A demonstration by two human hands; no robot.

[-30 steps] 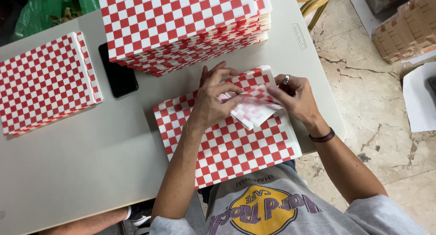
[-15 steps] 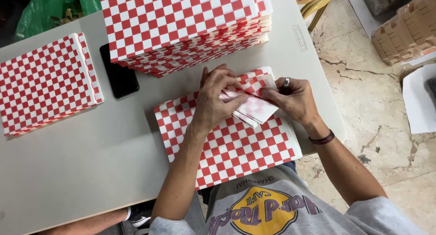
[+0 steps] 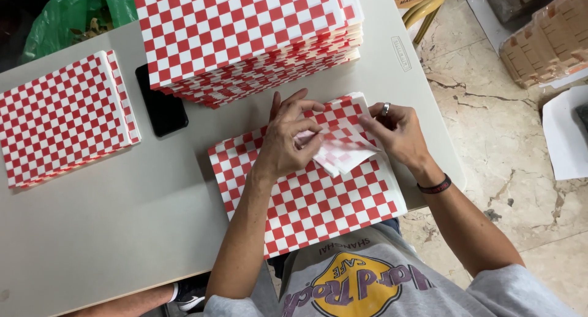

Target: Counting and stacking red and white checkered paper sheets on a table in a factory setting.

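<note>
A red-and-white checkered paper sheet point(image 3: 312, 200) lies flat on the grey table point(image 3: 122, 213) in front of me. Its far right corner is folded over into a small flap point(image 3: 343, 150). My left hand point(image 3: 289, 139) presses down on the flap's left side with the fingers bent. My right hand point(image 3: 395, 132), with a ring and a dark wristband, pinches the flap's right edge. Both hands meet over the sheet's upper right part.
A tall stack of checkered sheets point(image 3: 245, 35) stands at the table's far side. A thinner pile point(image 3: 64, 118) lies at the left, with a black phone point(image 3: 160, 105) between them. Cardboard trays point(image 3: 545, 41) and white paper point(image 3: 566, 133) lie on the marble floor at right.
The folded flap has been pressed flatter and lower onto the sheet. My left fingers have curled over it and my right hand has slid a little closer.
</note>
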